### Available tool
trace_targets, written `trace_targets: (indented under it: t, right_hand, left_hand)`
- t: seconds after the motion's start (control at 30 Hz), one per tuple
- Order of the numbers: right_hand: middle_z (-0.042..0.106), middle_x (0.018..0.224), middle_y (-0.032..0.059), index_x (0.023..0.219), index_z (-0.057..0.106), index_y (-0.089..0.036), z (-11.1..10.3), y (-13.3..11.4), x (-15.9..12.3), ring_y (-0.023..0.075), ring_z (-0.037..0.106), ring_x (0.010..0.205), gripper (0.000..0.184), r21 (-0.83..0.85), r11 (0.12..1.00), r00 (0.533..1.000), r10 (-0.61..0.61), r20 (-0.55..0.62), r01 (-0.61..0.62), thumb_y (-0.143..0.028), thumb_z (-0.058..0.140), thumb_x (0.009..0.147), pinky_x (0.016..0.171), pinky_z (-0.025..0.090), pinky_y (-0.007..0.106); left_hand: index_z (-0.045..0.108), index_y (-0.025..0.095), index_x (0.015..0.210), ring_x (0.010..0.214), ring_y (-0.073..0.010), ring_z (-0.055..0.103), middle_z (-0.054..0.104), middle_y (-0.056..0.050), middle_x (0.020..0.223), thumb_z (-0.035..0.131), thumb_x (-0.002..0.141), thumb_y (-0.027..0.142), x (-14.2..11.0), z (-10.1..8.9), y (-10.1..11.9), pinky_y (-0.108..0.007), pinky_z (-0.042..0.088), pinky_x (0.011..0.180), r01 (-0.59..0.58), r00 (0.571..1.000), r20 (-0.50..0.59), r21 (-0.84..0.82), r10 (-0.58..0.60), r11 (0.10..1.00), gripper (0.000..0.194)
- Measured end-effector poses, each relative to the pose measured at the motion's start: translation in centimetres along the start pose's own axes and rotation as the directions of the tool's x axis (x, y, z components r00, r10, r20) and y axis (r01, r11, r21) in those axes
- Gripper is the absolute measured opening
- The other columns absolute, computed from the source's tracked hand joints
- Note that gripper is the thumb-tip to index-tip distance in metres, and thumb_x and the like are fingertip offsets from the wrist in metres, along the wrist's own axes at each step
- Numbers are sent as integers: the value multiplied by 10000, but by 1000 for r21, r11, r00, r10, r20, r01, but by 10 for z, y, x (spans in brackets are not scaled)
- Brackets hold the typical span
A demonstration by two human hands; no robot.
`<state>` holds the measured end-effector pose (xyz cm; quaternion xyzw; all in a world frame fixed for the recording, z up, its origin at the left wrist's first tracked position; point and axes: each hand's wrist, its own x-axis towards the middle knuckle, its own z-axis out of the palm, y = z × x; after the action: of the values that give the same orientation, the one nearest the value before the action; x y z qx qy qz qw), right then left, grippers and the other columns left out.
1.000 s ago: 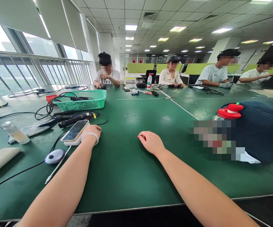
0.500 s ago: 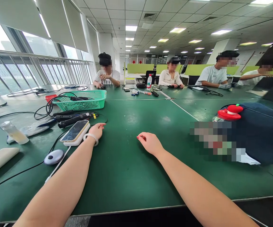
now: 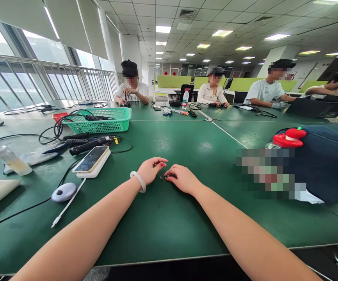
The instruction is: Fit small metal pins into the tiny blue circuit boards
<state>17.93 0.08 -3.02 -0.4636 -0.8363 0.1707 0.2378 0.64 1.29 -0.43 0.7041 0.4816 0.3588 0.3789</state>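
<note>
Mid-table [image 3: 157, 226], my right hand [image 3: 183, 179] curls at tiny bits [image 3: 161, 178]; whether it pinches any, I can't tell. My left hand [image 3: 149, 171] has fingers loosely parted. Light fingertips suit bits this small.

Left wrist: one bangle [image 3: 141, 182], milky white, thick and rounded, plain, smooth-looking; material cannot be told.
Left hand [image 3: 151, 171]: bare; thumbnail [image 3: 162, 164] painted red, glossy.
Right hand [image 3: 183, 179]: bare; visible nail color [image 3: 168, 176] red, its edges too small to make out.
Left forearm [image 3: 84, 230]: bare, smooth outline.
Right forearm [image 3: 245, 226]: bare, widening towards the elbow.
</note>
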Motion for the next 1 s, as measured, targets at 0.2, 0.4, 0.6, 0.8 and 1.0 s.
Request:
trace_targets:
  t: [0.2,0.4,0.6,0.8,1.0]
  right_hand:
    - [628,781,22,738,674,-195,-3,-1,1,134,563,757,130,57,998,1000,14,4,-15,-189,561,801,725,424,264]
    - [653,723,-4,760,646,-197,-6,-1,-1,121,572,668,149,362,925,987,147,-63,-115,-245,511,800,673,438,260]
    - [636,696,1,731,620,-178,-2,3,4,126,575,642,116,654,741,955,280,-95,-153,-269,622,659,648,477,274]
    - [592,675,-13,732,576,-172,-1,4,8,118,568,648,251,829,553,934,334,-124,-88,-254,710,537,668,498,282]
    - [589,658,-25,763,545,-188,-1,3,7,119,574,639,255,798,597,926,341,-159,-83,-230,686,555,682,497,291]
  left_hand:
    - [640,163,954,614,-99,566,678,-53,940,449,843,238,4,-3,-8,-241,475,613,184,983,-15,31,-184,982,233]
    - [622,130,933,593,-71,594,643,-69,922,450,853,155,3,5,-5,-216,499,578,239,971,32,-162,-237,957,191]
    - [598,122,982,764,-116,655,655,-64,886,547,767,25,1,9,-3,-274,522,763,267,964,89,-376,-252,887,241]
    - [580,134,1049,721,-138,652,677,-71,889,596,732,84,-1,14,-4,-305,535,708,130,986,136,-274,-96,953,321]
    - [599,173,1084,784,-154,655,699,-37,863,590,723,111,-6,11,0,-307,516,790,-28,993,118,-21,31,999,366]
